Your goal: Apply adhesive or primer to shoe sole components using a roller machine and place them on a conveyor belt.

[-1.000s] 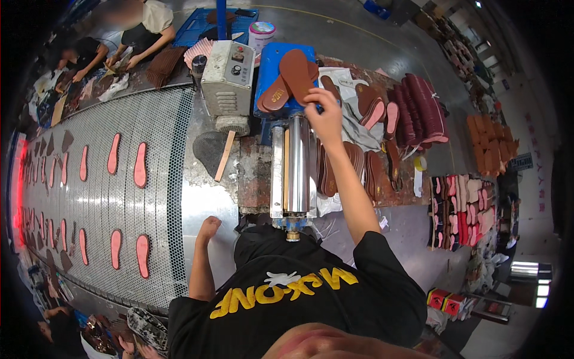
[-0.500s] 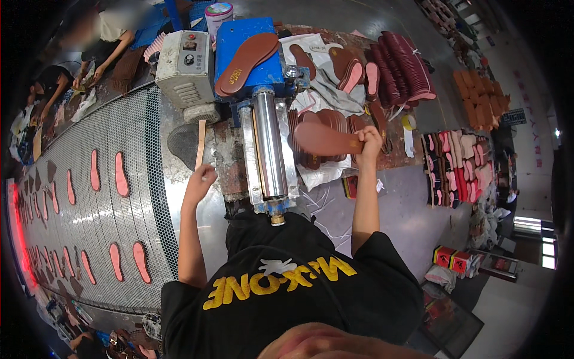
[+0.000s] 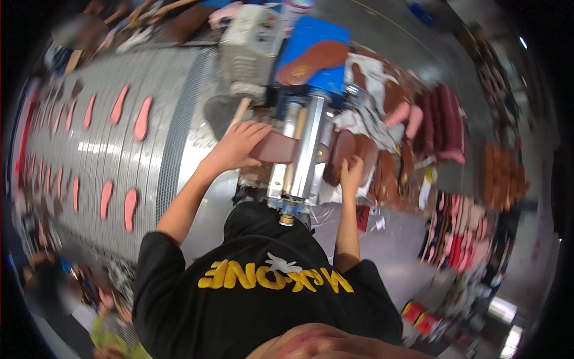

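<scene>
A brown shoe insole [image 3: 276,147] lies across the machine, passing under the shiny metal roller [image 3: 310,146], with its far end showing on the right side. My left hand [image 3: 242,145] grips its left end, fingers on top and thumb at the near edge. On the right, my right hand [image 3: 351,173] touches a pile of brown insoles [image 3: 340,149]; blur hides whether its fingers hold one. Another brown insole [image 3: 312,62] rests on the machine's blue housing [image 3: 326,37]. Beside my left hand a dark, rounded pad [image 3: 220,115] and a thin wooden strip [image 3: 240,111] lie on the metal top.
A mesh conveyor [image 3: 161,107] with several pink insoles [image 3: 142,118] stretches along the left. Behind my left hand stands a grey control box [image 3: 251,54]. Bundled maroon insoles [image 3: 441,122] and a white cloth [image 3: 373,78] lie on the right bench. Other people work at far left.
The insole from my right hand is now under the roller, its left end in my left hand. My right hand has moved back to the pile. The whole view has shifted.
</scene>
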A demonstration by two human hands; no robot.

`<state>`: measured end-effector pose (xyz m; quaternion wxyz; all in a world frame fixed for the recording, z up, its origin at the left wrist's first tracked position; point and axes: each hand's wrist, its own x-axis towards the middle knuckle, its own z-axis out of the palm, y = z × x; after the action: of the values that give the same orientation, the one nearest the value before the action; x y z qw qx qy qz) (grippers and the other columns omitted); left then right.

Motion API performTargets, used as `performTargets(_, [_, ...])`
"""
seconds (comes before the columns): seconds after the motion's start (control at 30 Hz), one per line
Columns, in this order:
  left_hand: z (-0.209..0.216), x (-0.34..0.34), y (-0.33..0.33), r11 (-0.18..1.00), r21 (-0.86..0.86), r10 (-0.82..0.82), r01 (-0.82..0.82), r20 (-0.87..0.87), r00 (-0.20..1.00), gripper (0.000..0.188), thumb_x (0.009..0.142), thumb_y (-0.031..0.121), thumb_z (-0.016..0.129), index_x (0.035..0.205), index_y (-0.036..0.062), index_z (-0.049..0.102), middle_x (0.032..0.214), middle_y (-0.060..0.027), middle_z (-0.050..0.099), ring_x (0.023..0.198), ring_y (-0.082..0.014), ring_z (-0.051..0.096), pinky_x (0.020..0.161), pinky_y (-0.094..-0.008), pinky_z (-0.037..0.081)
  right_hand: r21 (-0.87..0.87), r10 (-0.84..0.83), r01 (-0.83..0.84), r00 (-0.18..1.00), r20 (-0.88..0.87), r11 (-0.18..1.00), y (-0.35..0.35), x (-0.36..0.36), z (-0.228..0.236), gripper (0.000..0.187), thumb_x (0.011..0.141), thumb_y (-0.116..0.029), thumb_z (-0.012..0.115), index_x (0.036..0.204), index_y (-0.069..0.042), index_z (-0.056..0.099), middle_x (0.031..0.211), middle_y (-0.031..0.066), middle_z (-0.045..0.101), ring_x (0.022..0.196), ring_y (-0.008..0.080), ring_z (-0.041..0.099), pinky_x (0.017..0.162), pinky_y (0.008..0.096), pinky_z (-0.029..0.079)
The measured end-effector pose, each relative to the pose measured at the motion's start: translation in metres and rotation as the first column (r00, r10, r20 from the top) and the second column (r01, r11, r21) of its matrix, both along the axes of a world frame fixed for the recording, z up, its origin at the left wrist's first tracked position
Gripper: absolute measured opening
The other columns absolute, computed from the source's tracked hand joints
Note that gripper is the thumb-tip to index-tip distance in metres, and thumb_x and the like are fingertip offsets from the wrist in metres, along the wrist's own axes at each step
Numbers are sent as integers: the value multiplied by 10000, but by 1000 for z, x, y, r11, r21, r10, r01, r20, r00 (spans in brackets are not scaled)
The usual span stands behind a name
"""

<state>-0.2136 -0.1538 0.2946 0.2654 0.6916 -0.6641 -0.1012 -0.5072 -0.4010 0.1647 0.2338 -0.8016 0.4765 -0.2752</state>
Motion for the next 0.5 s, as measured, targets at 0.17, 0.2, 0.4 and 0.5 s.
performTargets(0.17, [-32,29,37,993,-11,121,-121,-1,993,808,573,133,751,1298,76,399,1255,-119,455,1171,-300,422,993,-392,328,156,46,-14,978,-204,988,13,-39,-66,685,783,-408,634,1183,88,383,1084,324,532,1090,408,497,918,398,392])
performTargets(0.2, [-42,33,49,991,-13,136,-136,-40,990,797,580,107,743,1299,85,400,1246,-131,458,1156,-307,435,981,-389,345,310,34,31,979,-201,950,16,-34,-70,654,792,-411,624,1151,86,396,1062,320,543,1060,408,518,901,393,401])
performTargets(0.4, [-153,50,141,905,345,401,-248,-887,229,687,705,100,704,1318,59,398,1174,-122,519,1020,-219,525,851,-323,439,336,73,-3,978,-195,942,10,-34,-90,590,787,-384,647,1041,104,432,951,257,585,902,341,586,814,365,441])
performTargets(0.5, [-180,50,204,750,496,339,-437,-856,-389,470,885,204,524,1289,2,392,1115,-106,551,936,-198,567,806,-302,481,361,71,-8,984,-163,932,1,-33,-93,542,768,-334,663,1016,102,457,932,245,588,873,322,591,797,355,447])
